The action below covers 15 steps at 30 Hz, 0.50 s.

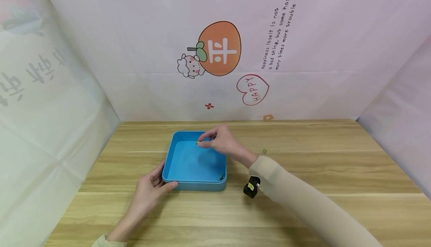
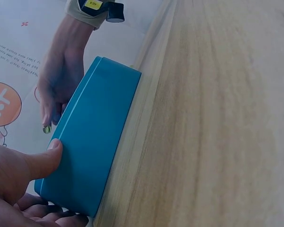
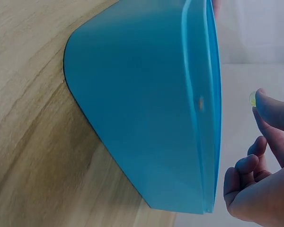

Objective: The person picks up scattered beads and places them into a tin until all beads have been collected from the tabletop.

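A square blue open-topped box (image 1: 193, 161) lies on the wooden table. My left hand (image 1: 149, 190) holds its near left corner, the thumb on the front wall and the fingers along the left side. Over the box's far right part, my right hand (image 1: 220, 141) pinches a small glass marble (image 2: 47, 128) between thumb and fingertip. It looks clear with yellow-green inside, and the other fingers curl loosely behind it in the right wrist view. Dark green marbles (image 1: 222, 177) sit in the box's near right corner.
Another small marble (image 1: 264, 151) lies on the table (image 1: 323, 164) to the right of the box. A black wrist camera (image 1: 250, 188) hangs from the right sleeve. Printed white sheets (image 1: 151, 90) stand behind the table and on both sides.
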Available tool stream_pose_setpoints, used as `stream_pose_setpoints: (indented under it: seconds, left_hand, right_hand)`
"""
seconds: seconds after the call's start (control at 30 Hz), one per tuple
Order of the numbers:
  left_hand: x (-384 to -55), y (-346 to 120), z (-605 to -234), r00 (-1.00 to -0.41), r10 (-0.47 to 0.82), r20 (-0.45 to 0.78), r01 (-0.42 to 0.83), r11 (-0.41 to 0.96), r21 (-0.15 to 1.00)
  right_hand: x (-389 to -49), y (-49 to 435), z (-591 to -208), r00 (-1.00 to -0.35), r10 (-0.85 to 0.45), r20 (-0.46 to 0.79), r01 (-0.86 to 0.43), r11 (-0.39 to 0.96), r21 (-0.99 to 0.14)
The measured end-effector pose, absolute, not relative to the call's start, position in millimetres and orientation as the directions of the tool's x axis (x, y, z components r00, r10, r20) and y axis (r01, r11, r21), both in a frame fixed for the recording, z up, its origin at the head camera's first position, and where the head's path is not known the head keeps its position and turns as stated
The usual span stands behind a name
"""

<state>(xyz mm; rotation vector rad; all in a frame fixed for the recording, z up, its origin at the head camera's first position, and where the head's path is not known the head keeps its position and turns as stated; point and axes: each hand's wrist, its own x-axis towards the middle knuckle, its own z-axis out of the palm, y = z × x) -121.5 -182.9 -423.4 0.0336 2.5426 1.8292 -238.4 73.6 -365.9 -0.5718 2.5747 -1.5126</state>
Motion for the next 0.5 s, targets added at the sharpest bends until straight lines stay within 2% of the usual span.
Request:
stream_pose_setpoints:
  seconds: [0.5]
  left_hand:
    - [-121.1, -183.0, -423.7, -0.999, 0.032, 0.006, 0.016, 0.32, 0.947]
  right_hand:
    - [-238.8, 64.0, -375.6, -0.915, -0.386, 0.116, -0.289, 0.429, -0.856]
